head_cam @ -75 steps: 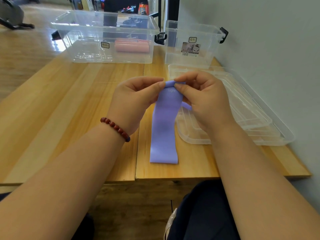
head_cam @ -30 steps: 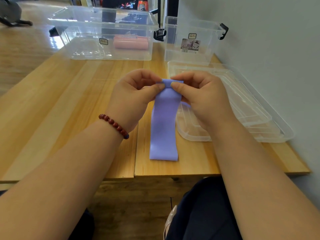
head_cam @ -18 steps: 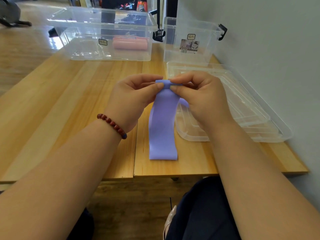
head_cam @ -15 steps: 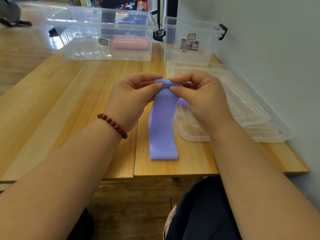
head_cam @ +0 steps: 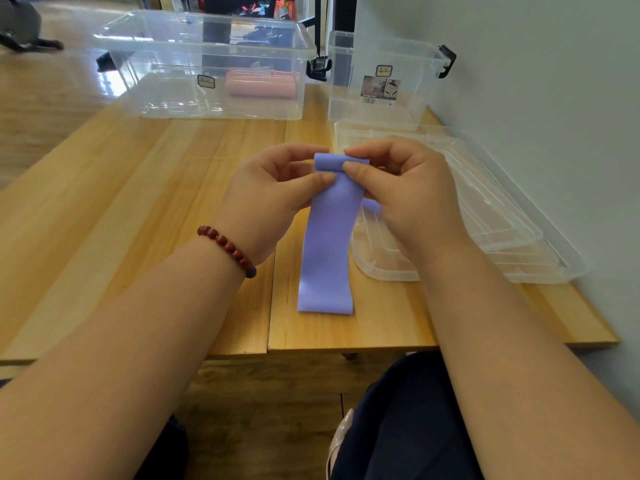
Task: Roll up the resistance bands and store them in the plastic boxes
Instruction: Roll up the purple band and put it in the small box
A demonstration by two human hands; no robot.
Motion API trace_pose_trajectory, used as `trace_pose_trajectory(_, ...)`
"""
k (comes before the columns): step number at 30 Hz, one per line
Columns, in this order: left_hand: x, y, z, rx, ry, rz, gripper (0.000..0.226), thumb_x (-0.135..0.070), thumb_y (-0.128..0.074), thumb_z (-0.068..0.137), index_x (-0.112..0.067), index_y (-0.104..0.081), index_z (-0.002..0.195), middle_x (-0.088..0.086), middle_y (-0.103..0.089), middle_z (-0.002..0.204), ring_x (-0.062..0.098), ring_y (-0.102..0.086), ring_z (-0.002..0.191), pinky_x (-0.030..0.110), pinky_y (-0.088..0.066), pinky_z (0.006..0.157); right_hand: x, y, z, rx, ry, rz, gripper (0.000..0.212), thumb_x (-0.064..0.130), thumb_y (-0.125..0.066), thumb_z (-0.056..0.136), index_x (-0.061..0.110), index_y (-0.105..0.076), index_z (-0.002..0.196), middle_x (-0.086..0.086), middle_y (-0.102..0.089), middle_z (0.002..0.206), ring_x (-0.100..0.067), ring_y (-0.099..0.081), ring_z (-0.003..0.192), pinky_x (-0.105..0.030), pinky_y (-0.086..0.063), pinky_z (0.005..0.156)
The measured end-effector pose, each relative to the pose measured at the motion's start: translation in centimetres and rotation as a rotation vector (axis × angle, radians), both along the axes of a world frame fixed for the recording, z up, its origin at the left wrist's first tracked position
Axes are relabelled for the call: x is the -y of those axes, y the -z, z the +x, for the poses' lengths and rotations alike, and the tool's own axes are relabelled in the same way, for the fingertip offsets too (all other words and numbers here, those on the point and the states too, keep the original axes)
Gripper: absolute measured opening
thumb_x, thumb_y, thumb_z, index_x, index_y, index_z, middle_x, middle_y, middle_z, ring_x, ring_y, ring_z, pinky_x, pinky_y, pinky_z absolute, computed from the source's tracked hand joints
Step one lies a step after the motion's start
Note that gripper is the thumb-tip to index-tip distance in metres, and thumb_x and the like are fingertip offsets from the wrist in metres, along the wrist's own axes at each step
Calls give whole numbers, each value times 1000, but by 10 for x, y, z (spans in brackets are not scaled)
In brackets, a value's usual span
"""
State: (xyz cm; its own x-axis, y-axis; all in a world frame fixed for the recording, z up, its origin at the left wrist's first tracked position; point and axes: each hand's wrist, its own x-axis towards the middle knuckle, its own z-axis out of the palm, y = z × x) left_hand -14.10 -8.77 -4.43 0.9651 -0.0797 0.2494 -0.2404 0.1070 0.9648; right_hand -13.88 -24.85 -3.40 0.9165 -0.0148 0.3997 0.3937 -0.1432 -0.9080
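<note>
A purple resistance band (head_cam: 327,244) stretches from the table's front edge up to my hands, its far end curled into a small roll. My left hand (head_cam: 270,199) pinches the roll's left side between thumb and fingers. My right hand (head_cam: 408,195) pinches its right side the same way. At the back left stands a large clear plastic box (head_cam: 166,98) holding a rolled pink band (head_cam: 259,86). A smaller clear box (head_cam: 346,98) with black latches stands at the back right.
Two clear lids (head_cam: 540,251) lie stacked on the wooden table (head_cam: 138,202) along the grey wall at right. The table's front edge runs just past the band's near end, above my lap. Bare wood lies to the left.
The band's far end has been turned over into a thicker roll between my fingers. The loose part now lies flatter and looks shorter.
</note>
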Motion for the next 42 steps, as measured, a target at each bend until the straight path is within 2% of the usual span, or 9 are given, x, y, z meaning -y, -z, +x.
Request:
trace_pose_trajectory(3, 0, -1, -1, 8, -7, -11, 23, 4, -63, 89, -15, -67, 101, -3, -75, 84, 14, -72, 90, 24, -56, 76, -1, 1, 0, 10, 9, -16, 17, 5, -71, 85, 22, -72, 87, 6, -72, 82, -13, -69, 82, -36, -58, 80)
trace_pose_trajectory(7, -1, -3, -2, -7, 12, -45, 24, 4, -62, 89, -14, -67, 103, -5, -75, 85, 13, -72, 89, 22, -55, 75, -1, 1, -1, 40, 10, -24, 21, 3, -71, 85, 25, -71, 85, 5, -73, 86, -13, -70, 87, -27, -56, 80)
trace_pose_trajectory(13, -1, -5, -2, -29, 77, -114, 22, 5, -60, 89, -12, -66, 101, -4, -76, 86, 12, -72, 89, 21, -55, 76, 1, 2, 0, 54, -16, -12, 15, -3, -68, 86, 11, -72, 89, -4, -73, 94, -15, -70, 93, -27, -56, 84)
trace_pose_trajectory(20, 0, -4, 0, -5, 38, -128, 19, 2, -61, 88, -14, -67, 95, -4, -76, 84, 12, -72, 89, 22, -55, 77, 0, 3, 1, 60, -84, 18, 24, -11, -65, 82, 12, -69, 81, -3, -71, 93, -15, -70, 94, -28, -56, 85)
trace_pose_trajectory(27, -1, -3, 1, 17, 5, -109, 23, 6, -58, 89, -14, -67, 96, -5, -76, 83, 12, -72, 87, 23, -56, 76, -1, 4, 1, -34, -71, -4, 15, 15, -71, 79, 25, -70, 91, -4, -71, 94, -25, -69, 92, -39, -59, 80)
trace_pose_trajectory(29, 0, -4, 0, 7, 11, -113, 24, 7, -58, 90, -14, -67, 98, -5, -76, 86, 13, -71, 90, 22, -55, 77, -1, 5, 2, -20, -47, -12, 17, 8, -70, 84, 24, -71, 88, -2, -72, 91, -26, -69, 91, -43, -59, 82)
trace_pose_trajectory(34, 1, -3, -1, -74, 30, -150, 29, 5, -57, 92, -15, -64, 110, 0, -73, 99, 13, -70, 97, 23, -56, 82, -2, 4, 0, -5, -9, -19, 24, 0, -69, 86, 23, -70, 82, 4, -72, 84, -13, -69, 85, -36, -58, 81)
trace_pose_trajectory(38, 0, -3, -3, -104, 106, -121, 22, 2, -57, 92, -7, -67, 110, 4, -74, 100, 15, -71, 98, 22, -55, 80, 0, 3, -1, 15, -11, -14, 21, -3, -66, 87, 18, -70, 83, -8, -74, 95, -20, -71, 94, -40, -58, 86)
trace_pose_trajectory(42, 1, -3, -3, -80, 83, -121, 21, 4, -56, 92, -10, -69, 101, 0, -76, 93, 14, -72, 94, 21, -55, 78, 3, 2, -1, 20, -23, 23, 28, -6, -65, 86, 21, -69, 80, 2, -73, 88, -17, -71, 94, -36, -58, 86)
